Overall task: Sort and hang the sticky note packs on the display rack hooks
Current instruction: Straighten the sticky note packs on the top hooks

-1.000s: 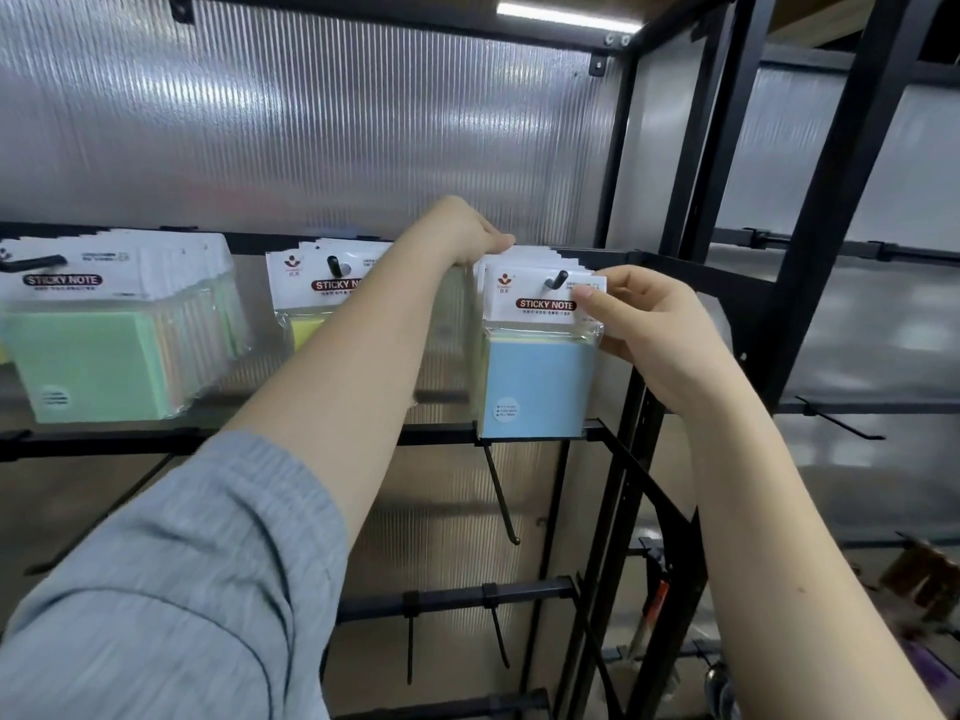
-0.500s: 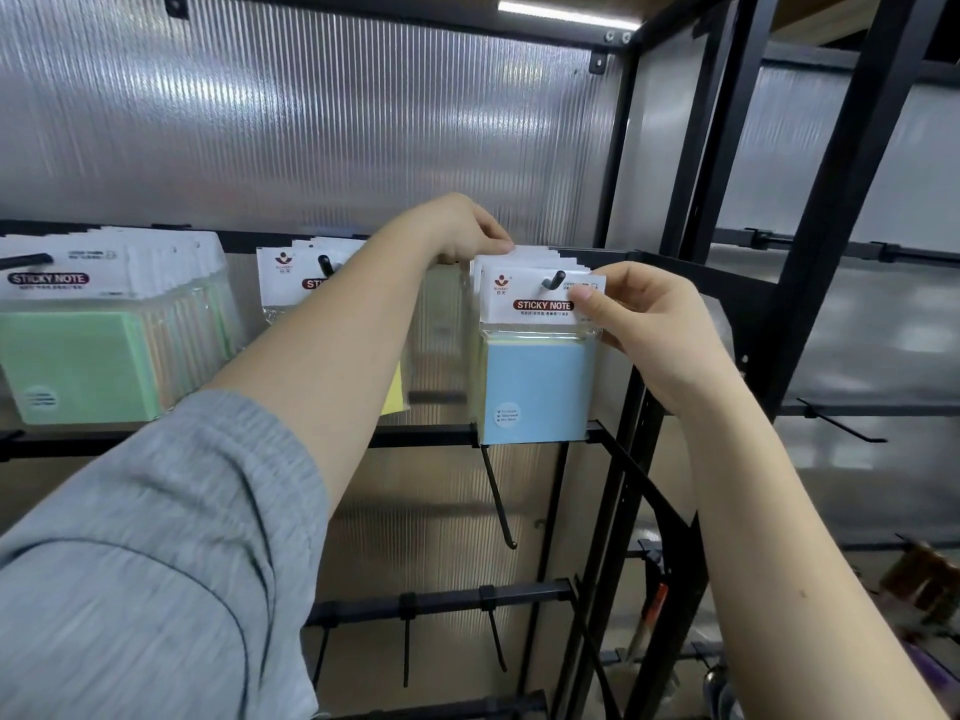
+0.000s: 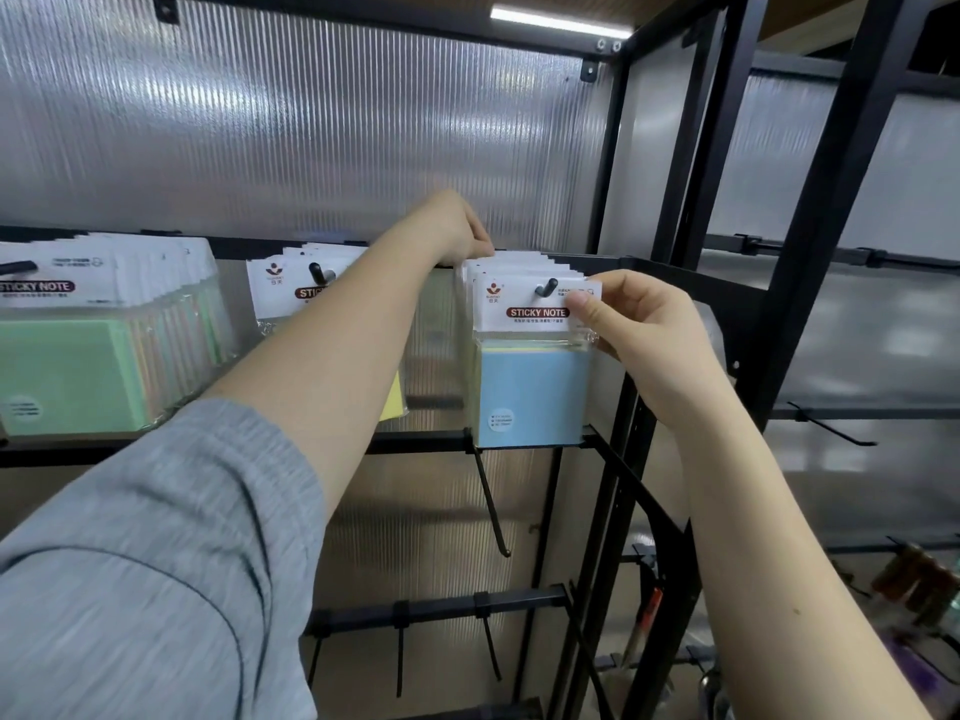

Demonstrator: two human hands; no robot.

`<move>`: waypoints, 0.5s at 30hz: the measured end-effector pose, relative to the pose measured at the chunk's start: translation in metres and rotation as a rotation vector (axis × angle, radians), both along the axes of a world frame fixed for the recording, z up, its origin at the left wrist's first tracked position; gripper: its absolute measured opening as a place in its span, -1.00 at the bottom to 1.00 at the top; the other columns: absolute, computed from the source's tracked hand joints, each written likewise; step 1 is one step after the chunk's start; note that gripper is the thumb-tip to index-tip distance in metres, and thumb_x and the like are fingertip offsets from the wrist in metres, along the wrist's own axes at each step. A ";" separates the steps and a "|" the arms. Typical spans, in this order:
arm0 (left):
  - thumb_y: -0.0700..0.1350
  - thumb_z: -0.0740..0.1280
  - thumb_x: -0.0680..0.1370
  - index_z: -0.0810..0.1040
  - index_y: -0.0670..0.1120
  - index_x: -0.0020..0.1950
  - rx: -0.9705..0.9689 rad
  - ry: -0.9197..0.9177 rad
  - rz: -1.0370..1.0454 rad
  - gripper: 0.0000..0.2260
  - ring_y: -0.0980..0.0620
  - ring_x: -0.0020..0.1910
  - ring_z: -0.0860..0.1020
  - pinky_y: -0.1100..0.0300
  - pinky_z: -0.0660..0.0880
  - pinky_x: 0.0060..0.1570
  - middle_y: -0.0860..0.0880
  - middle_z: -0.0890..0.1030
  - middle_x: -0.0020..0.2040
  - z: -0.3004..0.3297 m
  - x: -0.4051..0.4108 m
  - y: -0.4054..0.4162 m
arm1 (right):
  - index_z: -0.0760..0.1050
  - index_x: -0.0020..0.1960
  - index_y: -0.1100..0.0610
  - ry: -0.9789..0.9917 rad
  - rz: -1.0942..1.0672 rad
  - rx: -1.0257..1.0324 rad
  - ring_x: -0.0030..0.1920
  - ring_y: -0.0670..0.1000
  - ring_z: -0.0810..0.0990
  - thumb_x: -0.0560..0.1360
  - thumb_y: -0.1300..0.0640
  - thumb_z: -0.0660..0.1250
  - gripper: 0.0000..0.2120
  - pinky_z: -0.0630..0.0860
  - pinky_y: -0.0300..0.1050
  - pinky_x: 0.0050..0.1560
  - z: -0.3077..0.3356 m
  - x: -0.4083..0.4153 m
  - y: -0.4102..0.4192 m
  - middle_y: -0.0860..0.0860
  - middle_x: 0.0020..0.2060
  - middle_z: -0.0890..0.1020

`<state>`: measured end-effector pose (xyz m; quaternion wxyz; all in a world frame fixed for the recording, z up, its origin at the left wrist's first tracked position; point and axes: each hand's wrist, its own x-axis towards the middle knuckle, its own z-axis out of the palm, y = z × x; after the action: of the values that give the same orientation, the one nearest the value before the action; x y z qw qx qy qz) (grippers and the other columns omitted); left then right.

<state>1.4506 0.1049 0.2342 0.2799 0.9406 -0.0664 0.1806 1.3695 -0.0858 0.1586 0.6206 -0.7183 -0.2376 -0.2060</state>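
a ribbed translucent wall panel (image 3: 322,137) behind black metal framing (image 3: 826,210), lit by a ceiling strip light (image 3: 561,21).

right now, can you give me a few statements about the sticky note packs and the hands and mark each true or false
1. The right hand pinches the front blue sticky note pack at its header card. True.
2. The blue pack's hang hole is already over a black hook. True.
3. The left hand rests on the green sticky note packs. False: it reaches to the back of the blue row, far from the green packs at the far left.
4. The yellow sticky note packs hang to the right of the blue ones. False: they hang between the green and blue rows, partly hidden by the left forearm.
5. The hook on the bar below the blue pack carries packs. False: it is bare.
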 end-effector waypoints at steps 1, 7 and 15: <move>-0.12 0.38 0.52 0.66 -0.07 0.02 0.004 0.001 0.002 -0.89 0.06 -0.02 0.51 0.23 0.40 -0.06 -0.02 0.63 0.05 0.000 0.000 0.000 | 0.59 -0.16 0.05 -0.001 -0.004 -0.004 -0.11 -0.02 0.64 0.49 0.16 0.41 -0.94 0.54 0.03 0.10 0.000 0.000 0.000 0.04 -0.17 0.70; -0.13 0.38 0.52 0.65 -0.10 0.07 0.073 0.016 -0.011 -0.84 0.04 0.04 0.52 0.23 0.40 -0.04 -0.03 0.62 0.09 0.003 -0.004 -0.002 | 0.60 -0.13 0.05 0.014 -0.024 -0.007 -0.09 0.00 0.65 0.49 0.14 0.41 -0.97 0.54 0.04 0.09 -0.001 -0.001 0.002 0.06 -0.13 0.71; -0.12 0.34 0.55 0.64 -0.09 0.07 0.121 0.053 -0.063 -0.86 0.07 -0.04 0.47 0.22 0.37 -0.05 -0.03 0.61 0.08 0.006 -0.011 0.000 | 0.60 -0.12 0.07 -0.002 -0.094 0.001 -0.12 -0.06 0.65 0.49 0.15 0.41 -0.98 0.56 -0.08 0.03 -0.001 -0.009 0.005 0.01 -0.16 0.71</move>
<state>1.4391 0.1047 0.2405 0.2297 0.9576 -0.0992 0.1426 1.3604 -0.0813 0.1578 0.6103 -0.7281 -0.2044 -0.2357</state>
